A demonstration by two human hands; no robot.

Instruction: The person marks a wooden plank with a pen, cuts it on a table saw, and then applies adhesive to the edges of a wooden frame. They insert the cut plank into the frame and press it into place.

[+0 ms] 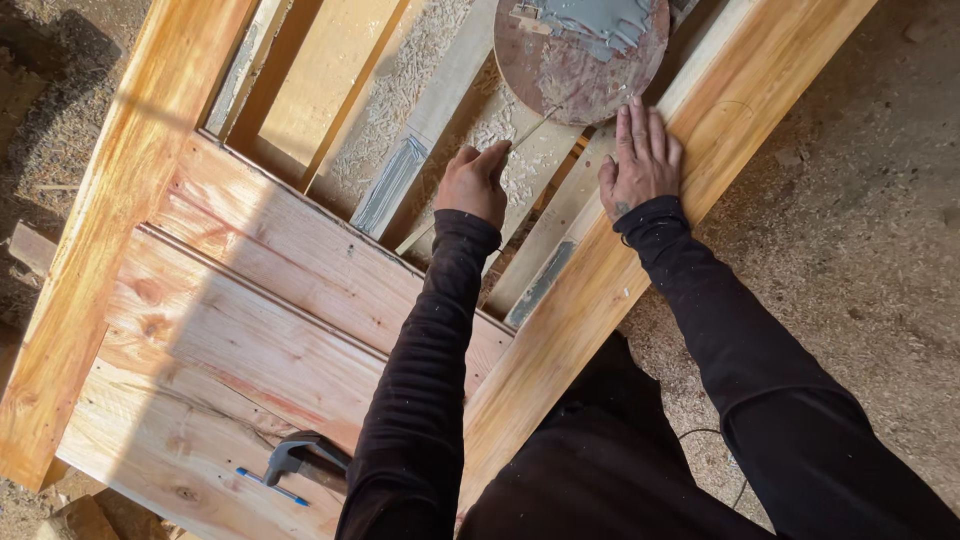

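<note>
A varnished wooden door (250, 330) lies flat in front of me, with panel boards in its near half and an open far half. My left hand (472, 183) is closed on a thin metal blade (535, 128). The blade's tip reaches the edge of a rusty round plate (570, 75) that carries grey paste (600, 22). My right hand (642, 165) lies flat, fingers spread, on the door's right-hand rail (590, 300) just below the plate. Both arms are in black sleeves.
A claw hammer (300, 455) and a blue pencil (272, 487) lie on the near panel board. Wood shavings (400, 85) cover the planks under the open part of the door. Dusty ground (860, 220) with sawdust is on the right.
</note>
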